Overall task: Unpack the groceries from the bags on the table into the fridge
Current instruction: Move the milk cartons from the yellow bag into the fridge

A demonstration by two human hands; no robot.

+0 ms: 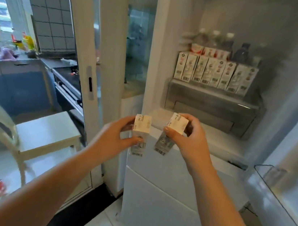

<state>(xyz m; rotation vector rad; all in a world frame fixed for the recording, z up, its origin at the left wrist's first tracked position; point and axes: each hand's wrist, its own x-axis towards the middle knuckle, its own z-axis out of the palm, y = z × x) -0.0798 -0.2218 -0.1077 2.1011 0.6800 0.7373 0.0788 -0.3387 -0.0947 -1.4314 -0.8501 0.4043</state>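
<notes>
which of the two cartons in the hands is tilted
The carton in the right hand, leans with its top to the right. The carton in the left hand, stands upright.

White chair (46,135) beside tiled wall (51,14)

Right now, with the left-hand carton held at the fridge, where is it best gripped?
Across its upper body, from the left side, as the left hand does: the left carton is upright, tall and narrow, with flat opposite faces for thumb and fingers.
</notes>
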